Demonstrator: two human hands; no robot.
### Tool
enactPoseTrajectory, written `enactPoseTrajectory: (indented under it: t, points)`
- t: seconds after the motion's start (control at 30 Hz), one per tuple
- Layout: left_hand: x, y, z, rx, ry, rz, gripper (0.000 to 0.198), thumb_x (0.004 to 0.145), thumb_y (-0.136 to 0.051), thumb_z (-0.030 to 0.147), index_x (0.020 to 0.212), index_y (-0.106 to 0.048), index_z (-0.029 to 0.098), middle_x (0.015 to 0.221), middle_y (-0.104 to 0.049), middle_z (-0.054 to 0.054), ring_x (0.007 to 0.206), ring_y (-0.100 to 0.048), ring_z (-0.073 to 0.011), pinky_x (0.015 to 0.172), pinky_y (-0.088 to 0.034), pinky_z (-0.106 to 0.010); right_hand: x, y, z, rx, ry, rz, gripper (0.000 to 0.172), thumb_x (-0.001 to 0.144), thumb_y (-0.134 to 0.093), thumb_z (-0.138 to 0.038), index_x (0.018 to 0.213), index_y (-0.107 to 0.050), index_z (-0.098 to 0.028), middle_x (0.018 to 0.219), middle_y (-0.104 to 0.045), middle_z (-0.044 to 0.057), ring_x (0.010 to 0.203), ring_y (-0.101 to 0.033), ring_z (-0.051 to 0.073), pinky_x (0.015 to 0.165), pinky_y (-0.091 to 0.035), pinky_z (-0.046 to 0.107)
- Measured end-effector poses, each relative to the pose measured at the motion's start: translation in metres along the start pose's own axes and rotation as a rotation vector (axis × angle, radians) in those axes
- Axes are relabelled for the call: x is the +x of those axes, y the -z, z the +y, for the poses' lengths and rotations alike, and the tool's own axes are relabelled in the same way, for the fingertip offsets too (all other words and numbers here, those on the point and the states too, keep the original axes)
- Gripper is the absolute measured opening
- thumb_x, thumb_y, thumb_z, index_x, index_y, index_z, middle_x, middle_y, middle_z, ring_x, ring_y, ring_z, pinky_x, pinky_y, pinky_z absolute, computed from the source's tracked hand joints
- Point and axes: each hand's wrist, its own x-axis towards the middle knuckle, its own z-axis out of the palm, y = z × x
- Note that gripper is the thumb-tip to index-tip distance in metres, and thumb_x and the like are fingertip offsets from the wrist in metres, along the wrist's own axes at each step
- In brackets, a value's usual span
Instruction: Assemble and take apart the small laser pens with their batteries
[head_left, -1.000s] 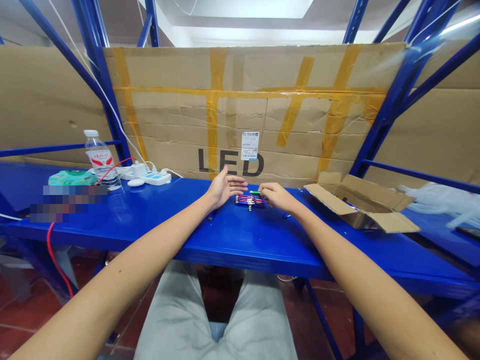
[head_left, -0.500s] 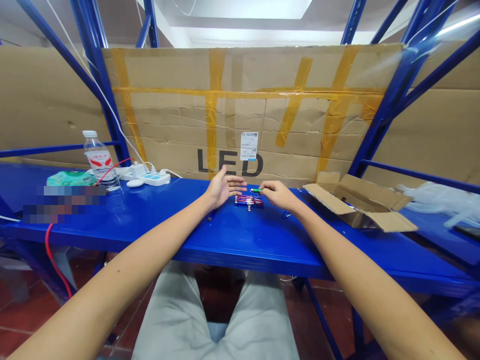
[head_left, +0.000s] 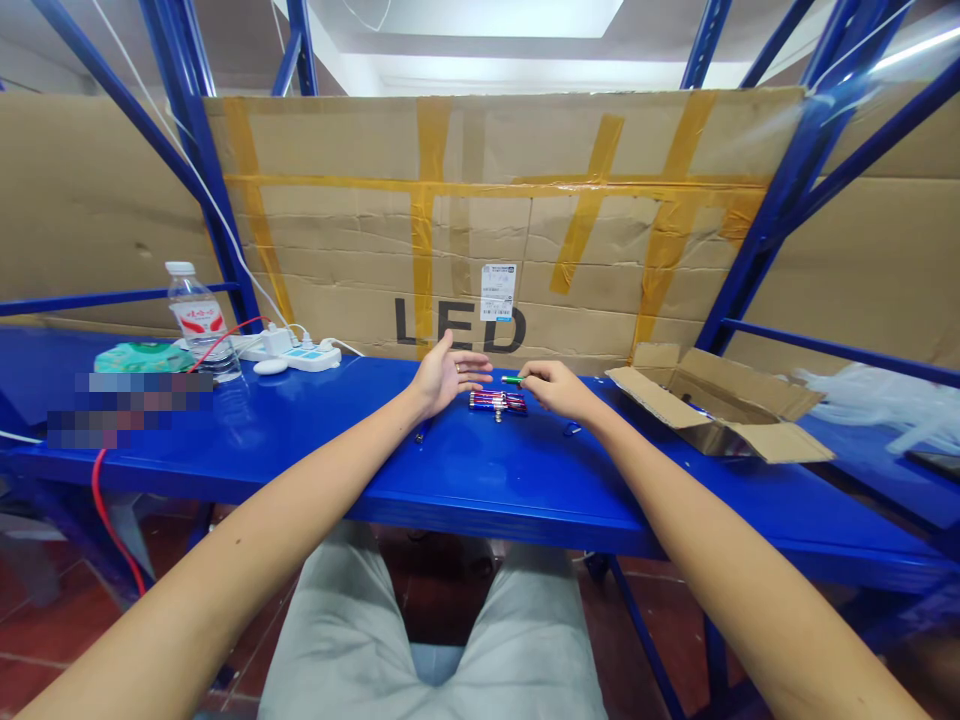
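My left hand (head_left: 444,377) hovers over the blue shelf top (head_left: 315,440), palm turned right, fingers spread and empty. Just right of it my right hand (head_left: 553,388) pinches a small green pen-like stick (head_left: 511,381) by its end, the tip pointing toward the left palm. Below and between the hands lies a small bundle of several blue and red sticks (head_left: 497,402) on the shelf. A tiny dark piece (head_left: 422,435) lies near my left wrist, another (head_left: 571,430) near my right wrist.
An open cardboard box (head_left: 720,402) sits at the right. At the left stand a water bottle (head_left: 193,318), a white power strip (head_left: 294,354) with cables, and a green packet (head_left: 141,357). Taped cardboard marked LED (head_left: 495,220) walls the back. A clear plastic bag (head_left: 885,405) lies far right.
Almost nothing differs; both hands hold nearly the same pose, the right hand with the green stick shifted very slightly.
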Motion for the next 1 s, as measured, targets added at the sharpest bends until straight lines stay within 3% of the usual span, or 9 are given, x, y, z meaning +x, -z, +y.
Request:
enactPoseTrajectory:
  t: [0.63, 1.0]
  points:
    - [0.0007, 0.0016, -0.0002, -0.001, -0.001, -0.012, 0.075, 0.090, -0.026, 0.069, 0.093, -0.069, 0.008, 0.101, -0.071, -0.020, 0.094, -0.067, -0.0293, 0.082, -0.050, -0.038, -0.0005, 0.0005, -0.0015, -0.031, -0.008, 0.010, 0.020, 0.079, -0.046, -0.030, 0.065, -0.055, -0.017, 0.055, -0.048, -0.002, 0.058, -0.043, 0.013, 0.060, -0.033, 0.028]
    - [0.0039, 0.0026, -0.0009, -0.093, 0.013, 0.021, 0.072, 0.092, -0.027, 0.066, 0.095, -0.069, 0.008, 0.091, -0.072, -0.020, 0.094, -0.068, -0.0295, 0.090, -0.050, -0.041, 0.0014, 0.0042, -0.0021, -0.084, -0.014, 0.129, 0.021, 0.076, -0.048, -0.030, 0.061, -0.055, -0.017, 0.059, -0.048, -0.001, 0.062, -0.043, 0.014, 0.061, -0.032, 0.029]
